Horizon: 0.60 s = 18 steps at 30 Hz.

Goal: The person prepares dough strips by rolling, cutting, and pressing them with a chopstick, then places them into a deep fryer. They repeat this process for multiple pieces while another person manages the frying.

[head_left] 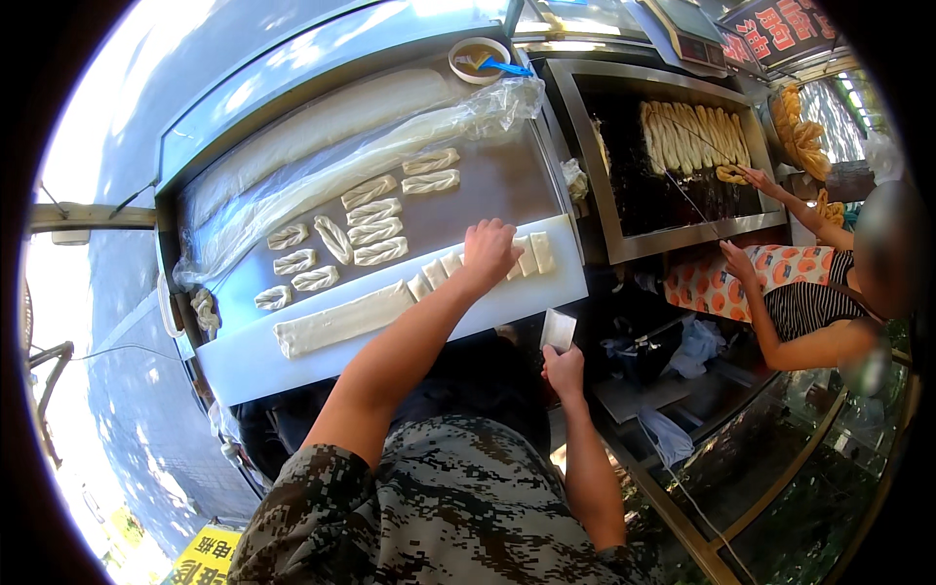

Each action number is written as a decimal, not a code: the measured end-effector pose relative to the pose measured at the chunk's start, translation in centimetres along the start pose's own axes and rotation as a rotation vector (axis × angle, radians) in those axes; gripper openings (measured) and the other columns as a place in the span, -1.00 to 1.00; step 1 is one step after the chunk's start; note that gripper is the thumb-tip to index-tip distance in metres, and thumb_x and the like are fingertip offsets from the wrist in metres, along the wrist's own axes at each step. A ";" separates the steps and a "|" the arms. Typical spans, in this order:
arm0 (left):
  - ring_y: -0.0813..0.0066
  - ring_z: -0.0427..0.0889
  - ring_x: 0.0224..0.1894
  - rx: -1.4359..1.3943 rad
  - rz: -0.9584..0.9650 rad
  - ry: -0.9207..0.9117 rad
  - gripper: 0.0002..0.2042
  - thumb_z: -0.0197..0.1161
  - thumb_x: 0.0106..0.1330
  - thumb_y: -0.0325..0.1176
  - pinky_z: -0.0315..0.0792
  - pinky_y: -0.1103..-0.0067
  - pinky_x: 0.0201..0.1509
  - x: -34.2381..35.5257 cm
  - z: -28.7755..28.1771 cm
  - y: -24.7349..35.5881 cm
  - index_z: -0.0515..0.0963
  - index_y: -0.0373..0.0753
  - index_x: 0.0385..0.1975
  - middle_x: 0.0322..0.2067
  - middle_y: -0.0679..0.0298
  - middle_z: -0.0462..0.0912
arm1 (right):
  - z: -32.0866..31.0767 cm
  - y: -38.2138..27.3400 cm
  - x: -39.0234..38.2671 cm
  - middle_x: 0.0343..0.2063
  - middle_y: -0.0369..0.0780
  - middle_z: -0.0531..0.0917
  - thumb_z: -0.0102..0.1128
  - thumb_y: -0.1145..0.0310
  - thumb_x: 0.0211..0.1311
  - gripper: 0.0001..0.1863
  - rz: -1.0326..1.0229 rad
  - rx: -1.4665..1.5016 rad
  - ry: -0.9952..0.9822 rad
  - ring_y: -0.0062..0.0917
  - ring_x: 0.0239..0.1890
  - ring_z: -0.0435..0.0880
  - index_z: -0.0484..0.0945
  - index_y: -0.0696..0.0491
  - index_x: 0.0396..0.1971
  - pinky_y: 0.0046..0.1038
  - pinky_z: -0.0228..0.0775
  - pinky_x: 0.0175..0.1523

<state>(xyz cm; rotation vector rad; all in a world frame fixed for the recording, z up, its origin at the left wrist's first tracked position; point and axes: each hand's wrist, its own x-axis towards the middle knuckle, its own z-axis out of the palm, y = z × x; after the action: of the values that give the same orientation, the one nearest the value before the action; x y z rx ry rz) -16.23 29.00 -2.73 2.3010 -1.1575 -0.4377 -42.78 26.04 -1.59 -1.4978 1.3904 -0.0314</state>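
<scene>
My left hand [490, 255] is over the row of cut dough pieces [527, 256] on a white cutting board [234, 365]. Its fingers are bent down and closed, and the palm hides what is under them. To its left along the board lies an uncut flat dough strip [343, 319]. Near the board's front edge, my right hand [564, 372] grips a dough scraper [559, 330] with a pale rectangular blade, held off the board. Beyond the board, several folded dough twists [374, 232] lie in loose groups on the metal worktop [487, 185].
Clear plastic film [390, 141] covers long dough at the back. A bowl [479, 60] with yellowish liquid and a blue-handled brush stands behind it. On the right, a frying vat [624, 210] holds dough sticks in dark oil; a co-worker [809, 292] reaches over it with long sticks.
</scene>
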 end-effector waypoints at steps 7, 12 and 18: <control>0.17 0.59 -0.27 0.028 0.103 -0.099 -0.90 0.30 0.12 -0.36 0.37 0.32 0.01 1.2 3.0 1.0 0.53 -0.19 -0.48 -0.40 0.18 0.62 | -5.5 1.2 4.4 -0.70 -0.19 0.59 0.20 0.37 0.11 -0.77 -0.037 -0.032 -0.020 -0.50 -0.74 0.58 0.56 0.26 -0.36 -0.45 0.45 -0.60; 0.15 0.56 -0.39 -0.312 0.033 0.129 -0.88 0.28 0.06 -0.50 0.45 0.35 -0.23 -0.1 0.9 5.4 0.44 -0.22 -0.49 -0.47 0.18 0.56 | -7.0 0.9 7.1 -0.69 -0.19 0.60 0.21 0.37 0.12 -0.78 -0.075 -0.059 -0.042 -0.53 -0.73 0.59 0.57 0.26 -0.37 -0.46 0.45 -0.57; 0.14 0.56 -0.22 -0.097 0.260 0.101 -0.83 0.34 0.05 -0.47 0.49 0.33 -0.19 -0.9 5.0 6.7 0.49 -0.19 -0.39 -0.34 0.20 0.55 | -7.9 -1.9 8.5 -0.57 -0.07 0.67 0.19 0.35 0.14 -0.74 -0.129 -0.100 -0.062 -0.33 -0.63 0.67 0.59 0.22 -0.25 -0.33 0.51 -0.45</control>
<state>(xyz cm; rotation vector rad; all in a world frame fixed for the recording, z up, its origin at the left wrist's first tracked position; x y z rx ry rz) -23.57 24.86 -2.81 2.0300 -1.3319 -0.2709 -43.56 14.29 -1.73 -1.6561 1.2603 0.0038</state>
